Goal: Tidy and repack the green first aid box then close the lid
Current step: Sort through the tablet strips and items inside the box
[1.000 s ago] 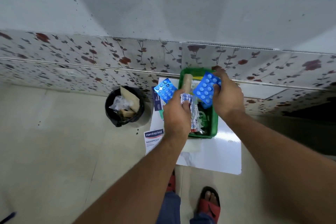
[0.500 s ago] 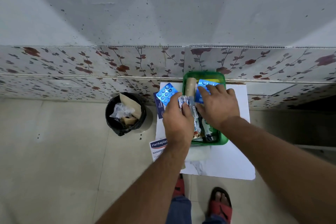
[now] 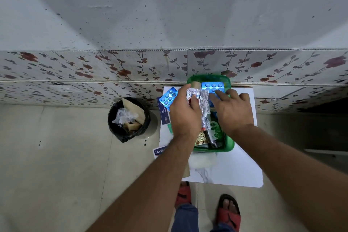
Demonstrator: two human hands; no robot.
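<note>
- Since a moment ago, the right hand (image 3: 232,111) has put its blue pill strip (image 3: 213,86) down flat at the far end of the green first aid box (image 3: 228,145).
- Its fingers are spread out and press lightly on that strip.
- Over the box, the left hand (image 3: 183,112) is closed on silver foil strips (image 3: 204,107) and a second blue strip (image 3: 168,97).
- It is still packing time, I think.
- Next, those strips should go in flat, beside the dark green bottle (image 3: 214,130).
- I cannot see the lid clearly.

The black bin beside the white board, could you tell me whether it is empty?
No, the black bin holds crumpled clear plastic and pieces of brown cardboard.
</note>
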